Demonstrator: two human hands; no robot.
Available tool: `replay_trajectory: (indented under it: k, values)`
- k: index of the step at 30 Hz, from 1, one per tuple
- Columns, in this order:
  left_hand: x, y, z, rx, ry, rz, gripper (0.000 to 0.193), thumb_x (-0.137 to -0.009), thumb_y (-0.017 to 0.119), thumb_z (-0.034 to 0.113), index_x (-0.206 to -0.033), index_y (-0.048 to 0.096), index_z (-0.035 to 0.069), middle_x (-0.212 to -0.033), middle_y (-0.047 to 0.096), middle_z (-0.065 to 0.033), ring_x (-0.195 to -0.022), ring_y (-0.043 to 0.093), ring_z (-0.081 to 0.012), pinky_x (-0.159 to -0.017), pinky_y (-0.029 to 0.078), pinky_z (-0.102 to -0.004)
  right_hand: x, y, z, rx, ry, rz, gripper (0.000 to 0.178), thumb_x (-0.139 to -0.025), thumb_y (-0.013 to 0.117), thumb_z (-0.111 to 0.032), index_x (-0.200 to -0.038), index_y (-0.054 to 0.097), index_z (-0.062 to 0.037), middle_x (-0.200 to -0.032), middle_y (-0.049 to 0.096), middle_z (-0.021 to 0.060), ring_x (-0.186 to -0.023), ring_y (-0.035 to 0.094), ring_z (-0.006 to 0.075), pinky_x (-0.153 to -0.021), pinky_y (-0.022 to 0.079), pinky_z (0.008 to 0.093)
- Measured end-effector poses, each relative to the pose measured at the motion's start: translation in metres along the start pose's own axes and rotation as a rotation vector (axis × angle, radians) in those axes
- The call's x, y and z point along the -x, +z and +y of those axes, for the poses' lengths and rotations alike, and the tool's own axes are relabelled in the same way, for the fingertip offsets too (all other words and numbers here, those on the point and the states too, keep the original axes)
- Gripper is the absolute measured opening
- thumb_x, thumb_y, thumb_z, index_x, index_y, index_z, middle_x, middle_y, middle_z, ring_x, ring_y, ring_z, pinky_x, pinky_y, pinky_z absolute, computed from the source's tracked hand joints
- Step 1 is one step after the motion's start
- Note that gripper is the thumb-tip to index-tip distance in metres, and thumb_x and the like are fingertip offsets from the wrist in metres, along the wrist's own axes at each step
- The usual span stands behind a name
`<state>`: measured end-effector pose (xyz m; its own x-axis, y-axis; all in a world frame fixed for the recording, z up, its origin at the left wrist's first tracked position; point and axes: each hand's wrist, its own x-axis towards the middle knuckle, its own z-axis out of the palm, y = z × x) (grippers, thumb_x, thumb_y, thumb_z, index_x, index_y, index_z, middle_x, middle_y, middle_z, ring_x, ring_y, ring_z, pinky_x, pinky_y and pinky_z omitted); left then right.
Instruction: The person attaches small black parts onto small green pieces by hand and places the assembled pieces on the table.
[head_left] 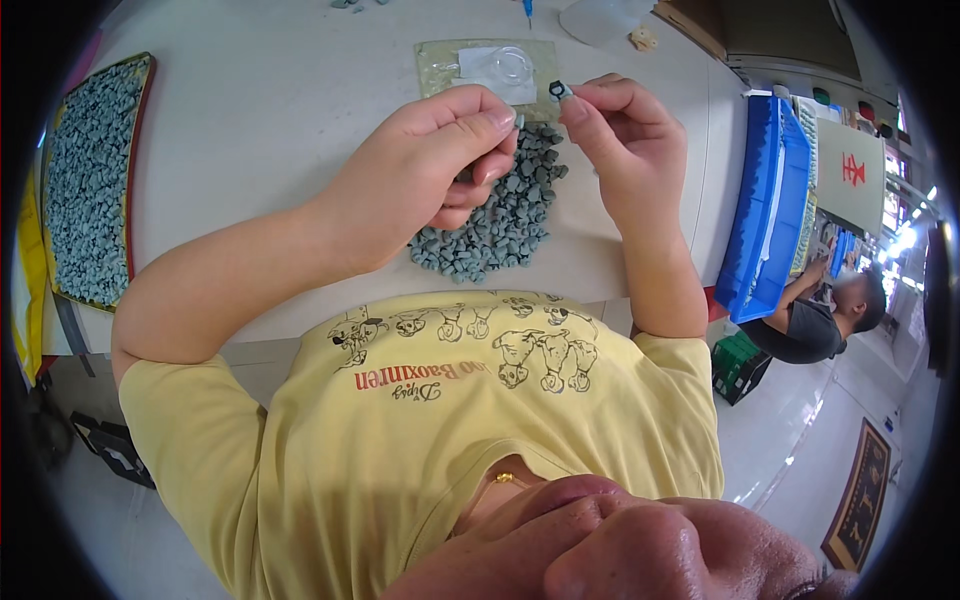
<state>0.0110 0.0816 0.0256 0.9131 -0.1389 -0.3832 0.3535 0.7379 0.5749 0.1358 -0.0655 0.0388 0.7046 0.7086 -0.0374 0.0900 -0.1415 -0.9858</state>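
Observation:
My right hand (635,140) pinches a small black and pale-teal piece (559,91) between thumb and fingertips, holding it up above the table. Just to its left, my left hand (440,155) is closed, thumb pressed against the curled fingers. A pale speck shows at those fingertips, too small to name. Beneath and between the hands lies a loose pile of small grey-green moulded pieces (490,235), partly hidden by my left hand. Behind the hands, a flat translucent yellowish bag (435,68) carries white paper and a clear round item (513,66).
At the left stands a shallow tray (143,130) filled with similar grey-green pieces. A blue plastic bin (740,235) is at the table's right edge. A blue-tipped tool (528,8) and a small beige object (642,39) lie at the back. Another person (815,330) sits farther right.

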Motion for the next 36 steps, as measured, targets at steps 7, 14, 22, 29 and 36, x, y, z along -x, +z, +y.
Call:
replay_trajectory:
  k: [7,14,22,29,36]
  values:
    - [0.001,0.002,0.000,-0.025,0.009,-0.014,0.021,-0.092,0.041,0.025,-0.079,0.043,0.009,-0.066,0.040,0.0028,-0.051,0.027,-0.0039,-0.043,0.022,-0.0189,-0.002,0.000,0.004,0.496,-0.631,-0.057,0.017,-0.067,0.067,0.009,-0.081,0.059,0.0048,-0.075,0.058,0.0087,-0.067,0.056,0.0152,-0.058,0.043,0.0217]
    - [0.003,0.004,0.000,-0.052,-0.004,-0.059,0.020,-0.093,0.040,0.029,-0.084,0.042,0.011,-0.070,0.040,0.0019,-0.054,0.030,-0.0061,-0.044,0.023,-0.0183,0.000,0.000,0.001,0.630,-0.925,-0.053,0.022,-0.061,0.070,0.011,-0.080,0.060,0.0041,-0.072,0.057,0.0097,-0.059,0.055,0.0181,-0.050,0.043,0.0250]
    - [0.004,0.003,-0.001,-0.027,0.004,-0.052,0.019,-0.093,0.041,0.027,-0.087,0.046,0.009,-0.073,0.042,0.0015,-0.055,0.031,-0.0053,-0.045,0.023,-0.0181,0.002,0.000,0.000,0.688,-0.973,-0.073,0.024,-0.061,0.071,0.009,-0.081,0.061,0.0029,-0.073,0.057,0.0089,-0.059,0.053,0.0184,-0.052,0.044,0.0259]
    - [0.003,0.003,-0.001,-0.016,-0.003,-0.074,0.019,-0.093,0.041,0.025,-0.085,0.046,0.009,-0.073,0.043,0.0020,-0.055,0.030,-0.0045,-0.045,0.023,-0.0183,0.005,0.001,-0.005,0.774,-1.006,-0.090,0.026,-0.059,0.073,0.007,-0.082,0.062,0.0032,-0.073,0.056,0.0082,-0.061,0.053,0.0197,-0.053,0.043,0.0281]
    - [0.001,0.003,-0.002,-0.044,0.010,-0.081,0.019,-0.094,0.041,0.025,-0.084,0.045,0.010,-0.070,0.042,0.0028,-0.053,0.030,-0.0040,-0.045,0.023,-0.0181,0.003,0.003,0.002,0.771,-1.123,-0.083,0.021,-0.058,0.071,0.011,-0.073,0.058,0.0051,-0.073,0.055,0.0096,-0.061,0.053,0.0223,-0.052,0.044,0.0299]
